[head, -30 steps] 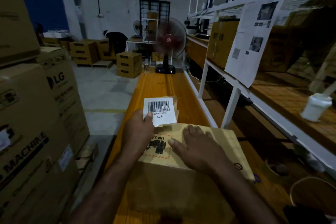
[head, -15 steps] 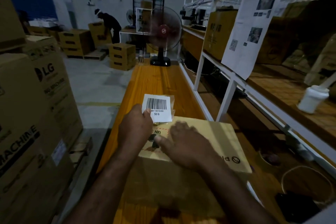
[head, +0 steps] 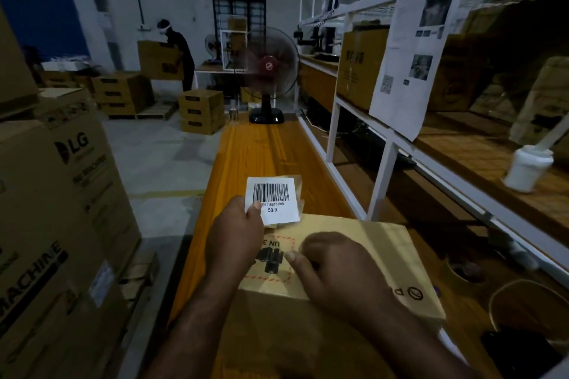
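A brown cardboard box (head: 385,255) lies on the orange wooden table (head: 261,157) right in front of me. Its top bears a red-dashed printed mark with black cylinders. My left hand (head: 234,234) pinches a white barcode label (head: 274,198) on its backing paper, held just above the box's far edge. My right hand (head: 335,268) rests on the box top with fingers curled and the thumb pressed near the printed mark. Whether it holds anything is hidden.
Tall LG cartons (head: 55,209) stand at my left. A white shelf frame (head: 381,163) with boxes, hung papers and a white bottle (head: 526,168) runs along the right. A fan (head: 268,71) stands at the table's far end. A person (head: 175,49) carries a box at the back.
My right hand went from lying flat on the box to curled, sliding left toward the printed mark. The person at the back lifted a box. The label stayed in my left hand.
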{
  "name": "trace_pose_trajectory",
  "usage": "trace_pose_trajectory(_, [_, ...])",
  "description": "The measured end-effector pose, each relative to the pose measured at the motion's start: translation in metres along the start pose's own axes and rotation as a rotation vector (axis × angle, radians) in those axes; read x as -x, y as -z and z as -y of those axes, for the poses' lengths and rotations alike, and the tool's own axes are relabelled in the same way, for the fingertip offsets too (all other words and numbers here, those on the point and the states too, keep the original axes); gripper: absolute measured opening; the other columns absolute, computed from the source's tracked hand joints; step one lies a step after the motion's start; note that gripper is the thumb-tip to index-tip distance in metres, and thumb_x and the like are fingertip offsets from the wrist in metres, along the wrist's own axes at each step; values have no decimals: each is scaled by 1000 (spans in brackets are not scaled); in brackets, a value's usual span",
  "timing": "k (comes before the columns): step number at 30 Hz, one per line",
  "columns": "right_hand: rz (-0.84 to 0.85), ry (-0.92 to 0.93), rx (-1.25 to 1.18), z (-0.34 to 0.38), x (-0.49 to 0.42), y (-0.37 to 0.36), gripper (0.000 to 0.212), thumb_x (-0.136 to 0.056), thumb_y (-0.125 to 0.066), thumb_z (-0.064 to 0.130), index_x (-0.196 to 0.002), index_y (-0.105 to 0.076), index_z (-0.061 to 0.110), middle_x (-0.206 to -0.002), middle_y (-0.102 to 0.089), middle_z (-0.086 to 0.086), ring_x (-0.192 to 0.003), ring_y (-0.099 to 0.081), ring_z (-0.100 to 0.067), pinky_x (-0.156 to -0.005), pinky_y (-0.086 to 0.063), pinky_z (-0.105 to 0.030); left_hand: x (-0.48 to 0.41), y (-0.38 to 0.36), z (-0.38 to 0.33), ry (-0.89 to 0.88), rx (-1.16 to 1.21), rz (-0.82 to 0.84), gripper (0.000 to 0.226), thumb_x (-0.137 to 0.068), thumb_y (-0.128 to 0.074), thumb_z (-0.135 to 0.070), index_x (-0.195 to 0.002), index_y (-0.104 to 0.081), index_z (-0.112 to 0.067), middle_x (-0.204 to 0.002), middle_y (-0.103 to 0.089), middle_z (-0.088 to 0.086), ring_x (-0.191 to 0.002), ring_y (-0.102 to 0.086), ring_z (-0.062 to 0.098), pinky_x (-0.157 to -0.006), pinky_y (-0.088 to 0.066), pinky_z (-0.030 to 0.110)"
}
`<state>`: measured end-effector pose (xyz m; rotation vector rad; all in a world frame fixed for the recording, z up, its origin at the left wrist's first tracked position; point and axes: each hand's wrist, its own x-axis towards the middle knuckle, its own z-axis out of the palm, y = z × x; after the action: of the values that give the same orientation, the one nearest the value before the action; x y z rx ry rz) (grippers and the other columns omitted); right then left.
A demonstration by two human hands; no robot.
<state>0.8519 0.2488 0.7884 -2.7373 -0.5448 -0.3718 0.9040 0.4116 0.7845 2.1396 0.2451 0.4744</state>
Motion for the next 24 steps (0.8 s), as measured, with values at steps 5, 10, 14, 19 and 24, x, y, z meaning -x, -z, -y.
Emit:
trace_pose_trajectory(5, [-71, -136, 49, -41, 5, 17, 48, -92, -37, 65, -73, -62, 29, -68, -57, 9, -65, -53, -2, -61, -49, -26, 0, 2, 0, 3, 51, 23, 28, -102, -44, -41, -113, -61, -22, -102, -71, -4, -83, -67, 13, -71, -60, 40])
trace_pose_trajectory(10, [-11, -46, 54, -10, -11, -1, 57, -89, -35, 70, -89, -69, 25, -88, -54, 13, -78, -50, -3, -63, -42, -23, 0, -1, -2, 21, 20, 16, 30, -102, -43, -42, -116, -60, -23, -101, -70, -3, -82, -66, 15, -72, -60, 42])
trace_pose_trajectory(14, [81, 30, -34, -16, 28, 22, 50, -93, -36, 64, -96, -71, 29, -88, -59, 16, -82, -53, 0, -66, -49, -23, 0, -1, 1, 28, 23, -7, 26, -102, -44, -39, -110, -60, -20, -98, -68, -2, -79, -64, 13, -67, -57, 35])
trace_pose_trajectory(19, [-46, -185, 87, -39, 6, 25, 46, -92, -42, 64, -79, -66, 27, -73, -58, 9, -69, -54, -4, -65, -53, -33, -2, -2, 0, 10, 28, 17, 30, -102, -44, -40, -116, -61, -20, -105, -70, -1, -84, -66, 16, -72, -59, 39])
trace_pose_trajectory(24, [88, -25, 29, -7, 12, 7, 56, -90, -38, 71, -108, -68, 27, -117, -59, 10, -105, -51, -5, -84, -51, -29, 0, -2, 1, 20, 22, -3, 29, -102, -44, -39, -117, -60, -21, -103, -70, -1, -79, -66, 12, -66, -58, 35])
